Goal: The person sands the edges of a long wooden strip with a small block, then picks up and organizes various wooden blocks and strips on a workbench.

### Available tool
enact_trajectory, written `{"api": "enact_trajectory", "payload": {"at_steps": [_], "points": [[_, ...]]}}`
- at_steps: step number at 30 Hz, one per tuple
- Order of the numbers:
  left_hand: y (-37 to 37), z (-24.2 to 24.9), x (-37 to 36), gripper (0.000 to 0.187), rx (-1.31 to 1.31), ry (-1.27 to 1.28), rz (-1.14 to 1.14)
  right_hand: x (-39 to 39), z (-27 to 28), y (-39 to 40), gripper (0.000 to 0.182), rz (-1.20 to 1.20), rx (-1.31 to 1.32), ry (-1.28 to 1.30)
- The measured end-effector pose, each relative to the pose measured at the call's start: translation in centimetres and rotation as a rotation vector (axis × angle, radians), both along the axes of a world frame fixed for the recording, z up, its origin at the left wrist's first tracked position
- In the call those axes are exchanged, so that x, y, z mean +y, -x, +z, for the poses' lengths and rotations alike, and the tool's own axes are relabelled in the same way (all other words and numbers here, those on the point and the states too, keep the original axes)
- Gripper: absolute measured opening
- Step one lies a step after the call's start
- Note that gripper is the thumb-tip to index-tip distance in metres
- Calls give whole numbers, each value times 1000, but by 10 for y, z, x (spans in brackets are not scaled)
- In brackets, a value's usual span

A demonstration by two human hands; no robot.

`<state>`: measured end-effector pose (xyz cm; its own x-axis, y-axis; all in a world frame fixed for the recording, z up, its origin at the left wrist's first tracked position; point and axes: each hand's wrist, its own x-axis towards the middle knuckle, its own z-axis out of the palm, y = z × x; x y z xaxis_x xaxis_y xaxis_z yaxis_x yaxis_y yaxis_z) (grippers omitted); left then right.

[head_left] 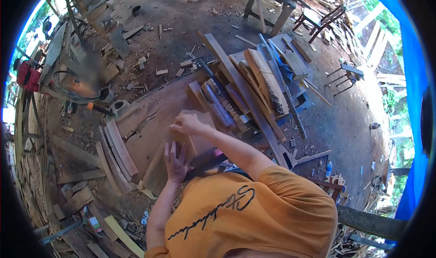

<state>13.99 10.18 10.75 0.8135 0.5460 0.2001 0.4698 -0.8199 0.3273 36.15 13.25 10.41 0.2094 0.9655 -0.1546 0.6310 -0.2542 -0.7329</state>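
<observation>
My right hand [190, 123] reaches across the workbench top [150, 106], its fingers curled down at the edge of a flat brown piece of wood [206, 117]. Just below it, my left hand [175, 163] lies against the wood with its fingers stretched out and slightly apart. A wider board [156, 167] slants beside the left hand towards my body. The exact outline of the wood under both hands is partly hidden by the hands and my right forearm.
Long timber planks [265, 83] are stacked on the bench's right. Curved wooden pieces [120, 146] lie at its left edge, near an orange-tipped tool [101, 109]. A chair [320, 19] and a small stool [347, 74] stand farther right. Wood scraps litter the ground.
</observation>
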Motion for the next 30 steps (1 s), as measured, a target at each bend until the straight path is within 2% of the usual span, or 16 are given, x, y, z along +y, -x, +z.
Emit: {"api": "enact_trajectory", "payload": {"at_steps": [10,15,18,21,24,26,28,30], "points": [[-2,2,-2,80,-27,-29,-9,-6,2,4,45,-14,-18,-31],[-4,3,-1,83,-19,-28,-7,-37,10,3,39,-151,-141,-306],[-5,4,-2,85,-24,-49,-4,-67,-13,-17,33,-137,-266,-376],[-7,2,-2,93,-14,-95,31,-111,3,-36,25,-363,-193,-382],[-10,9,-5,104,-32,-27,83,-149,1,-48,17,-543,-55,-374],[-11,9,-5,83,-61,-28,56,-171,-5,-54,13,-583,92,-239],[-11,7,-5,84,-60,-48,58,-183,-18,-51,15,-559,57,-287],[-10,6,-4,85,-49,-59,47,-191,-27,-45,22,-603,278,-108]]}}
